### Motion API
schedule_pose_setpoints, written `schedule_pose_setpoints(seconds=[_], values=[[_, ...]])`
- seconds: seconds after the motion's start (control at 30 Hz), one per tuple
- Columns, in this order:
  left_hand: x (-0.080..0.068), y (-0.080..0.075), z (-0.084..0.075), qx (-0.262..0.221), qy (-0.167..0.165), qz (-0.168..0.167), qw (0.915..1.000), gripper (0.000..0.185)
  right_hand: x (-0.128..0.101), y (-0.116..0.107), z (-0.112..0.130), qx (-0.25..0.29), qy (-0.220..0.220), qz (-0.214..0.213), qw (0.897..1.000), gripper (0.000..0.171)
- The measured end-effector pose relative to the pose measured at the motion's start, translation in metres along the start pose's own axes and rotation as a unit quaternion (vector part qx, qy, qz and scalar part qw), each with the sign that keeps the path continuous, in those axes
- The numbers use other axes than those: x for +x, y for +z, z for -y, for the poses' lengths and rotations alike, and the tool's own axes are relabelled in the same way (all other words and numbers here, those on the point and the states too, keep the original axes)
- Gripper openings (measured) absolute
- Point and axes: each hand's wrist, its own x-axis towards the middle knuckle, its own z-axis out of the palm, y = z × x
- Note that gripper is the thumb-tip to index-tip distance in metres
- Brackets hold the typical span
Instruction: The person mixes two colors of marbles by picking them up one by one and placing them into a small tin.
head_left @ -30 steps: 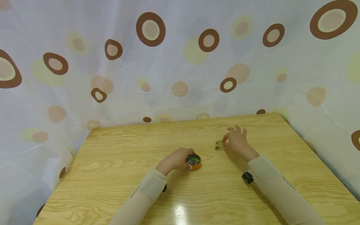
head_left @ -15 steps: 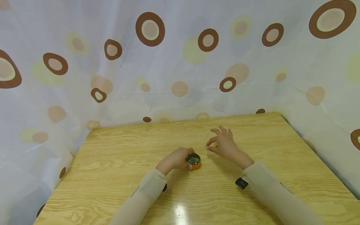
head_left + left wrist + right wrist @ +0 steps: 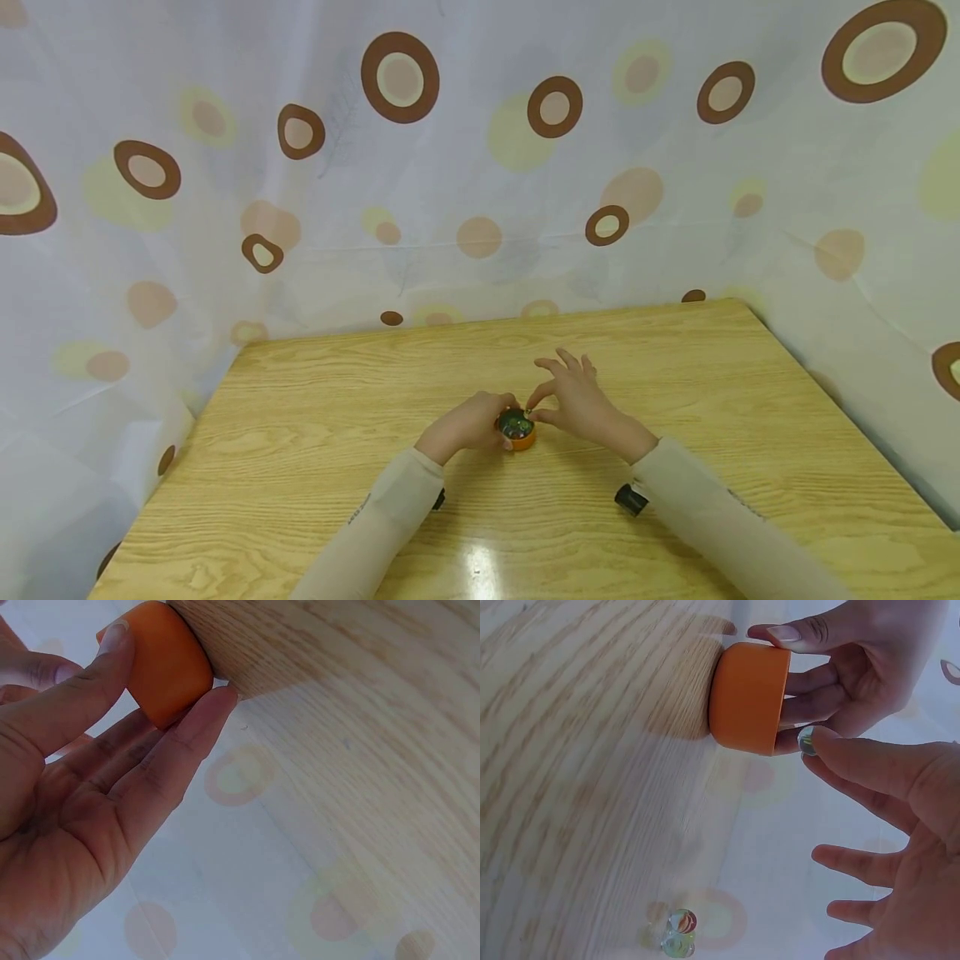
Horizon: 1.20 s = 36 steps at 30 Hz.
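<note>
A small orange cup (image 3: 521, 438) stands on the wooden table (image 3: 315, 392), with several glass marbles inside it. My left hand (image 3: 501, 423) grips the cup from its left side, and its fingers (image 3: 187, 727) and thumb curl round the orange wall (image 3: 161, 664). My right hand (image 3: 531, 410) is just right of the cup and pinches one glass marble (image 3: 805, 741) at the rim of the cup (image 3: 748, 697). A few loose marbles (image 3: 676, 932) lie on the table further off; in the head view my right hand hides them.
A white curtain with brown rings (image 3: 480, 167) hangs close behind and around the table. The table's far edge (image 3: 495, 321) and right edge (image 3: 847, 417) meet the curtain. Black wrist cameras (image 3: 630, 498) sit under both sleeves.
My right hand has moved left from the loose marbles to the cup's rim, carrying one marble pinched in its fingers. The left hand and the cup have stayed put.
</note>
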Motion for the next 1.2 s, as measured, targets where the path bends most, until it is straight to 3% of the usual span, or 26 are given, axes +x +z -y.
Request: schedule_pose_setpoints(seconds=[0.27,0.57,0.9,1.2], values=[[0.0,0.0,0.0,0.002,-0.006,0.004,1.0,0.049,0.003,0.0,0.0,0.018,-0.008,0.027,0.999,0.01],[0.002,-0.001,-0.001,0.012,-0.01,0.001,0.9999,0.051,0.006,-0.011,-0.019,0.026,0.011,0.011,1.0,0.008],[0.002,-0.001,-0.001,0.016,-0.009,-0.003,0.9998,0.051,0.011,-0.027,-0.058,0.026,0.055,0.007,0.998,0.011],[0.002,0.001,0.0,0.02,-0.018,-0.001,0.9996,0.051,0.009,-0.04,-0.107,-0.016,0.095,0.006,0.995,0.016]])
